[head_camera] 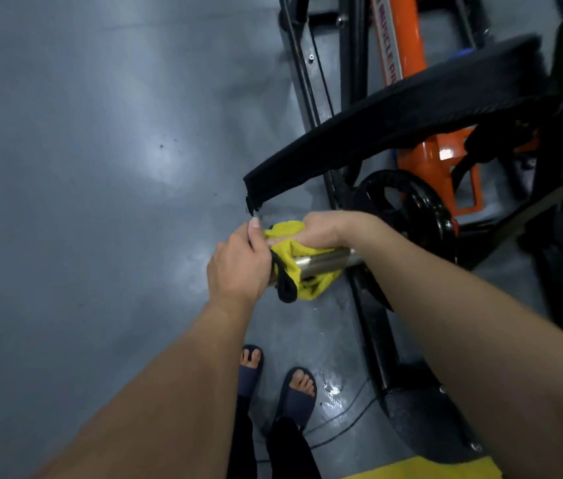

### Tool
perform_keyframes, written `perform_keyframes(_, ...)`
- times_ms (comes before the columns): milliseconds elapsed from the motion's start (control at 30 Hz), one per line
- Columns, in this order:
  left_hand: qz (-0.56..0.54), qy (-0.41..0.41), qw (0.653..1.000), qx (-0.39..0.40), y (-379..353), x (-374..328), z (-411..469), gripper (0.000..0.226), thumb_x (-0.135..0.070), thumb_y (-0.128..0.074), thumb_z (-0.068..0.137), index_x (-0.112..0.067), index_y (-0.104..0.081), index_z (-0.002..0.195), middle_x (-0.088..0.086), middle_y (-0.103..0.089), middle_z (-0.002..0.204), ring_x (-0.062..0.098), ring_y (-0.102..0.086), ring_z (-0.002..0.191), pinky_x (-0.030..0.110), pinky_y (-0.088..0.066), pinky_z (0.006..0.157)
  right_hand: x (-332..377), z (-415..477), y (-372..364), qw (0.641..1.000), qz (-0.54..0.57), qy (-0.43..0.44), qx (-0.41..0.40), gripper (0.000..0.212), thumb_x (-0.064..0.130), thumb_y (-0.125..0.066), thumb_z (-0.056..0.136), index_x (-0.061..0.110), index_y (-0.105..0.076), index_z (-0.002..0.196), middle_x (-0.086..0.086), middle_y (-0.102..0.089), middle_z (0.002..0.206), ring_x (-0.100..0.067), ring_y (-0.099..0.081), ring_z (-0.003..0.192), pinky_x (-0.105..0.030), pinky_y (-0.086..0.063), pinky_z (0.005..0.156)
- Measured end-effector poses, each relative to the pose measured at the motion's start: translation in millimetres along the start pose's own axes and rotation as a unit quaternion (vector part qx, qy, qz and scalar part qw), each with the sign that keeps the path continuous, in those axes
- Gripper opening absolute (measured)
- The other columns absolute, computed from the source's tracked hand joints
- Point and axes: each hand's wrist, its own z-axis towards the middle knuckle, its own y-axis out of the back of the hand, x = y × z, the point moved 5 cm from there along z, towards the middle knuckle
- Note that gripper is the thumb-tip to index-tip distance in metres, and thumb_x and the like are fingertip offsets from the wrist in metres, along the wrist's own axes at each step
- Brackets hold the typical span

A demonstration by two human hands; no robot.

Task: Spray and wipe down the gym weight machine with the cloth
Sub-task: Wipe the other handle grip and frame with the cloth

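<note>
**Yellow cloth held round a chrome bar of the weight machine, viewed from above.**

At left, bare grey floor is seen. The left hand is closed round the cloth-covered end of the bar, thumb raised against the cloth (its black-edged corner hangs just below). The cloth is clamped onto the top of the bar by the right hand, fingers curled over it. Beneath the hands, two feet in dark sandals are planted beside wet spots on the floor. Above and to the right, a black pad is tilted over a black weight plate and an orange frame.
</note>
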Motion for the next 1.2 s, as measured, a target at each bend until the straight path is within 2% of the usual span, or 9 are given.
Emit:
perform_keyframes(167, -0.014, -0.008, 1.0, 0.011, -1.7, 0.3, 0.7, 0.053, -0.048, -0.023, 0.109, -0.019, -0.067, 0.112, 0.013, -0.07, 0.111, 0.039, -0.058, 0.108, 0.045, -0.046, 0.089, 6.1, -35.5, -9.3, 0.989, -0.04, 0.068, -0.129, 0.069, 0.093, -0.042, 0.079, 0.033, -0.064, 0.103, 0.006, -0.071, 0.111, -0.023, -0.064, 0.107, -0.041, -0.051, 0.094)
perform_keyframes(367, -0.038, -0.046, 0.998, 0.017, -7.8, 7.1, 7.2, 0.052, -0.051, -0.022, 0.108, -0.03, -0.068, 0.117, 0.008, -0.07, 0.118, 0.034, -0.058, 0.114, 0.041, -0.042, 0.09, -1.3, -45.2, -7.8, 0.982, 0.02, 0.096, -0.159, 0.056, 0.088, -0.063, 0.07, 0.038, -0.064, 0.095, 0.011, -0.07, 0.099, -0.019, -0.065, 0.098, -0.042, -0.054, 0.092)
perform_keyframes(533, 0.029, -0.017, 0.997, 0.07, -8.8, 4.5, 8.8, 0.052, -0.046, -0.021, 0.109, -0.019, -0.064, 0.121, 0.016, -0.063, 0.131, 0.037, -0.054, 0.123, 0.042, -0.039, 0.095, -2.7, -50.9, -23.5, 0.97, -0.053, 0.102, -0.215, 0.088, 0.082, -0.08, 0.052, 0.037, -0.056, 0.124, 0.007, -0.061, 0.118, -0.022, -0.059, 0.117, -0.043, -0.046, 0.101)
perform_keyframes(667, 0.086, -0.104, 0.988, 0.077, -5.0, -1.3, 4.2, 0.045, -0.054, -0.024, 0.104, -0.03, -0.062, 0.11, 0.006, -0.063, 0.133, 0.033, -0.055, 0.122, 0.04, -0.044, 0.092, -2.4, -68.6, -56.9, 0.896, -0.068, 0.111, -0.425, 0.091, 0.064, -0.087, 0.058, 0.017, -0.055, 0.129, -0.001, -0.056, 0.131, -0.025, -0.051, 0.128, -0.042, -0.036, 0.11)
perform_keyframes(767, 0.168, -0.292, 0.941, 0.022, -3.8, -20.3, -28.0, 0.057, -0.047, -0.019, 0.099, -0.035, -0.058, 0.14, -0.004, -0.061, 0.141, 0.026, -0.058, 0.125, 0.04, -0.049, 0.088, -5.7, -78.8, -90.6, 0.813, -0.089, 0.117, -0.564, 0.079, 0.026, -0.093, 0.059, 0.007, -0.058, 0.126, -0.011, -0.057, 0.136, -0.032, -0.049, 0.136, -0.053, -0.037, 0.116)
perform_keyframes(867, 0.204, -0.285, 0.936, 0.034, -7.1, -17.8, -38.8, 0.046, -0.048, -0.029, 0.106, -0.042, -0.047, 0.148, -0.006, -0.068, 0.127, 0.025, -0.061, 0.115, 0.038, -0.047, 0.081, -13.6, -85.4, -108.5, 0.775, -0.04, 0.136, -0.617, 0.075, 0.007, -0.09, 0.059, 0.002, -0.06, 0.127, -0.014, -0.058, 0.136, -0.031, -0.047, 0.139, -0.058, -0.042, 0.113)
perform_keyframes(1000, 0.153, -0.226, 0.96, 0.058, -2.3, -20.5, -38.1, 0.033, -0.046, -0.046, 0.101, -0.042, -0.051, 0.134, -0.004, -0.068, 0.12, 0.028, -0.061, 0.111, 0.041, -0.049, 0.086, -21.5, -99.4, -82.5, 0.83, -0.02, 0.157, -0.535, 0.094, 0.024, -0.095, 0.058, 0.014, -0.051, 0.141, -0.004, -0.057, 0.125, -0.023, -0.046, 0.122, -0.052, -0.049, 0.105)
perform_keyframes(1100, 0.14, -0.184, 0.967, 0.107, -4.1, -23.2, -34.0, 0.023, -0.054, -0.038, 0.097, -0.043, -0.048, 0.116, -0.005, -0.067, 0.124, 0.03, -0.057, 0.115, 0.044, -0.045, 0.091, -23.1, -94.4, -44.7, 0.931, -0.047, 0.094, -0.351, 0.13, 0.063, -0.091, 0.055, 0.027, -0.022, 0.16, -0.001, -0.039, 0.138, -0.026, -0.032, 0.13, -0.047, -0.029, 0.114)
perform_keyframes(1200, 0.077, -0.135, 0.978, 0.142, -2.8, -23.0, -30.2, 0.032, -0.065, -0.03, 0.091, -0.047, -0.048, 0.11, -0.01, -0.064, 0.123, 0.023, -0.05, 0.125, 0.047, -0.039, 0.102, -23.5, -73.5, -22.3, 0.954, -0.178, 0.019, -0.24, 0.125, 0.078, -0.086, 0.046, 0.028, -0.038, 0.149, -0.009, -0.02, 0.158, -0.039, -0.008, 0.15, -0.056, -0.008, 0.124)
